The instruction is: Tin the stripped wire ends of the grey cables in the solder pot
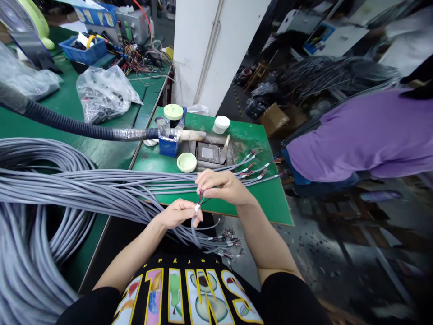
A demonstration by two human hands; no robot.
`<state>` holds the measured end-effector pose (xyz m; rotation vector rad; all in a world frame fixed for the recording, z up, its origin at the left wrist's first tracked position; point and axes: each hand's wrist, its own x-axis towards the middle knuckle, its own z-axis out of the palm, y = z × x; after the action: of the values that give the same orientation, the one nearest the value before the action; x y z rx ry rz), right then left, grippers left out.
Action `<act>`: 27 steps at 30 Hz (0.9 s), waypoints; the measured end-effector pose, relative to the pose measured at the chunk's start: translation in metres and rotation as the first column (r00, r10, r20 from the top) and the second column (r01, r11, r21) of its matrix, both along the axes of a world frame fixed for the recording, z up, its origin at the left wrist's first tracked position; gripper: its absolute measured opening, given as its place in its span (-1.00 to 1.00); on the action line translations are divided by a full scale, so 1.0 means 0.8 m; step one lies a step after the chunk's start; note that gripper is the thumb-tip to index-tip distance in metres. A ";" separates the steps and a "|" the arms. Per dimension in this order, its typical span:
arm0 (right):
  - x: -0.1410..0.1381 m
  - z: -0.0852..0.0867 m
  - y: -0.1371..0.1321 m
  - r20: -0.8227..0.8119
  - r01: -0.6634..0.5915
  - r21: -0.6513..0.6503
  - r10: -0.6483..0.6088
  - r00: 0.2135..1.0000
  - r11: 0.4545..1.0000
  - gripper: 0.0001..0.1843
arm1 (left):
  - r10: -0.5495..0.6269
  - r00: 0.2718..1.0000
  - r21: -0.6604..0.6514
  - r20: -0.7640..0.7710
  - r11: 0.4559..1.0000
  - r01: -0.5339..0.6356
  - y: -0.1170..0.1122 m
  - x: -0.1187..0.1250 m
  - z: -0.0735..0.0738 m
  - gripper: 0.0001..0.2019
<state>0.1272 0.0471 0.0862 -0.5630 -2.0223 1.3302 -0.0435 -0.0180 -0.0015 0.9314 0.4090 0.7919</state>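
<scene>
My left hand (pixel 181 213) pinches a grey cable (pixel 194 228) just below its stripped end, where a white band (pixel 197 208) wraps it. Above that, the fingers of my right hand (pixel 223 185) close on the thin coloured wires (pixel 200 197) fanning out of the cable. Several more grey cables (pixel 162 177) run across the green board behind my hands, their coloured wire ends (pixel 260 174) pointing right. Below my hands hangs another bunch of cable ends (pixel 230 241) near my lap.
A solder pot (pixel 207 152) with a scraper (pixel 224 151) is set in the board, beside a pale green dish (pixel 186 162) and a white tub (pixel 221 124). A fume hose (pixel 84 127) reaches in from the left. Coiled cables (pixel 30 216) fill the left table. A person in purple (pixel 365 135) is at right.
</scene>
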 end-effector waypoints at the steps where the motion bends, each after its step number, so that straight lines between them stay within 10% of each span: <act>1: -0.005 -0.004 -0.002 -0.051 0.069 0.005 -0.069 0.996 0.998 -0.79 | 0.014 1.000 -0.007 0.005 1.000 -0.014 -0.001 0.000 -0.002 -0.55; 7: 0.012 -0.003 0.012 -0.260 0.627 -0.013 -0.608 0.750 0.779 -0.69 | -0.063 0.997 -0.066 -0.037 0.996 0.060 -0.014 0.002 -0.023 -0.53; 11: 0.028 0.012 0.020 0.130 0.142 0.047 -0.147 0.981 0.989 -0.65 | -0.003 1.000 -0.074 -0.026 0.997 0.001 -0.013 -0.004 -0.023 -0.54; 16: 0.007 0.015 0.004 0.209 -0.119 0.042 0.108 0.972 0.992 -0.66 | -0.063 0.995 -0.046 -0.077 0.997 0.060 -0.008 -0.007 -0.014 -0.53; 22: -0.022 -0.007 -0.014 -0.003 0.218 0.116 -0.219 0.976 0.969 -0.69 | 0.040 0.998 -0.054 -0.057 0.998 -0.043 -0.008 -0.005 -0.018 -0.53; 27: -0.013 -0.015 -0.001 -0.190 0.558 0.086 -0.536 0.823 0.826 -0.79 | 0.123 0.992 -0.019 -0.041 0.992 -0.124 -0.004 -0.009 -0.014 -0.56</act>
<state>0.1166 0.0461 0.0742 -0.8679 -1.6280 0.8452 -0.0507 -0.0209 -0.0127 0.9095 0.5132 0.8811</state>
